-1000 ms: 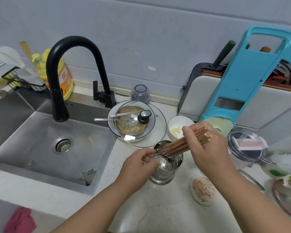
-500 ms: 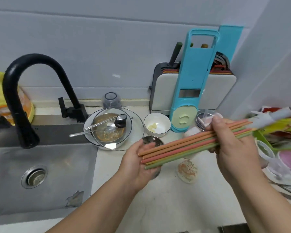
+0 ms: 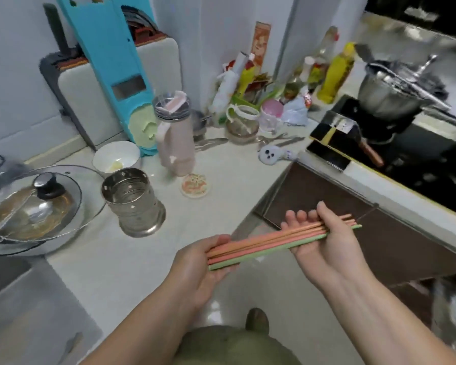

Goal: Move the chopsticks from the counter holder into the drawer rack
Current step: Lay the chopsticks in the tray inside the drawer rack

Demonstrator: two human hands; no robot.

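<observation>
A bundle of several orange, pink and green chopsticks lies level between my two hands, in front of the counter's inner corner. My left hand cups its near left end. My right hand closes around the far right end, fingers curled over the sticks. The perforated steel holder stands upright on the counter to the left, with nothing seen in it. No drawer rack shows in this view.
A plate with a glass lid and a white bowl sit left of the holder. A pink jug, small round dish, bottles and jars crowd the corner. A steel pot sits on the stove. Brown cabinet fronts lie below the right counter.
The chopsticks came out of the holder and moved right and down, away from the counter. My view has swung right from the sink toward the stove corner.
</observation>
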